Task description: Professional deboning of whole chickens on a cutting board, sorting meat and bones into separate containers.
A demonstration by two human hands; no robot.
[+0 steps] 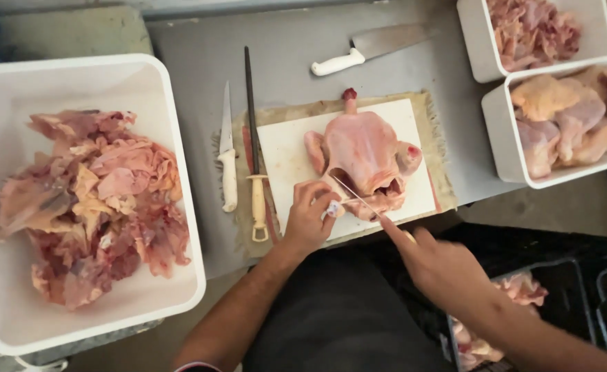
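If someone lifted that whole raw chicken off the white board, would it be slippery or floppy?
The whole chicken looks wet and glossy, so probably slippery. Its body looks plump and would likely keep its shape, though the wings may dangle. The left hand steadies it, suggesting it slides.

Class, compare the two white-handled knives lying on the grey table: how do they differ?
The cleaver has a broad blade; the small knife has a narrow one. The cleaver lies slanted behind the board; the small knife lies straight, left of the steel. Both lie untouched.
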